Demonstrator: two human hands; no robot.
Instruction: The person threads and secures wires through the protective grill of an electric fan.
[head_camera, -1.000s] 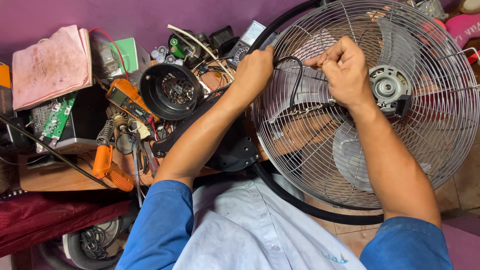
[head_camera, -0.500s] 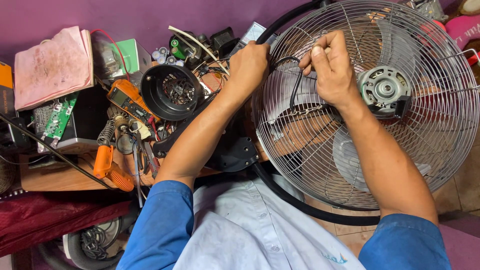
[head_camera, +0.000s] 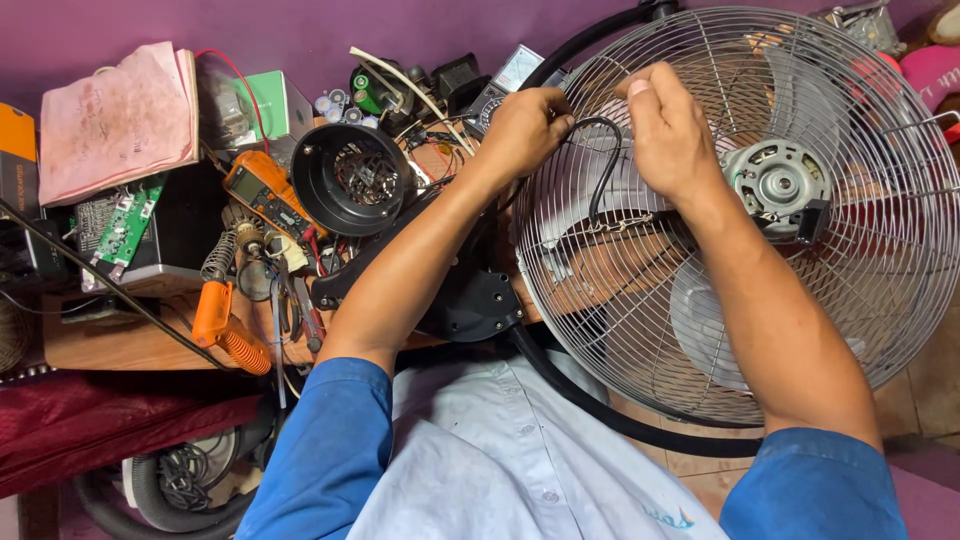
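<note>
Round wire-mesh metal fan guard (head_camera: 800, 330) lies face-up across the wooden bench edge, with grey blades under it and the small silver motor hub (head_camera: 775, 180) exposed inside the right half of the guard. A thin black cable (head_camera: 600, 165) loops over the guard's upper-left wires — both hands are on it. Left hand (head_camera: 525, 130) is curled closed at the guard's left rim, fingers pinching the cable where it arches up. Right hand (head_camera: 670, 135) sits just inside the guard from that, left of the hub, fingers bent and pressed together on the mesh; whether it grips the cable's other end or only a wire of the guard, I cannot tell. Step in hand, as I judge it: working the cable through or free of the mesh near the rim. The next move likely calls for a steady hold at the rim while the other hand feeds slack — small finger work, no force. Left of the guard: a black round vented housing (head_camera: 352, 178), an orange multimeter (head_camera: 258, 192), an orange-handled soldering tool (head_camera: 222, 322).
</note>
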